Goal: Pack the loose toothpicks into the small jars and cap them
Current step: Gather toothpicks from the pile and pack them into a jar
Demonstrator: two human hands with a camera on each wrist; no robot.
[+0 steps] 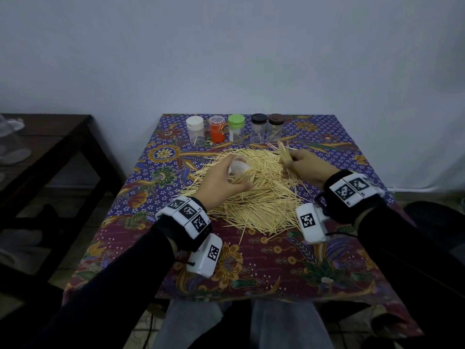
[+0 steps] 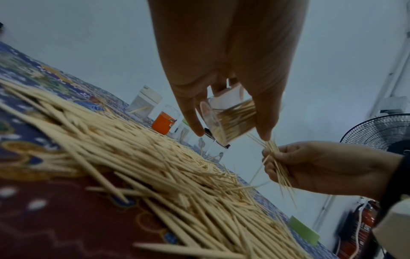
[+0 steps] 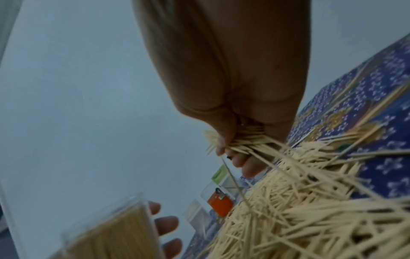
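A big heap of loose toothpicks (image 1: 254, 192) lies in the middle of the patterned tablecloth (image 1: 264, 268). My left hand (image 1: 221, 180) grips a small clear jar (image 2: 228, 121) tilted on its side above the heap, partly filled with toothpicks, with no cap on it. My right hand (image 1: 304, 167) pinches a bundle of toothpicks (image 2: 276, 161) just right of the jar's mouth; the same bundle (image 3: 239, 142) sticks out both sides of the fingers in the right wrist view. The jar (image 3: 115, 226) shows at lower left there.
Several capped jars stand in a row at the table's far edge: white (image 1: 195, 129), orange (image 1: 217, 131), green (image 1: 236, 128), and two dark-lidded (image 1: 259, 127). A dark wooden side table (image 1: 42, 147) is at left. A fan (image 2: 377, 131) stands to the right.
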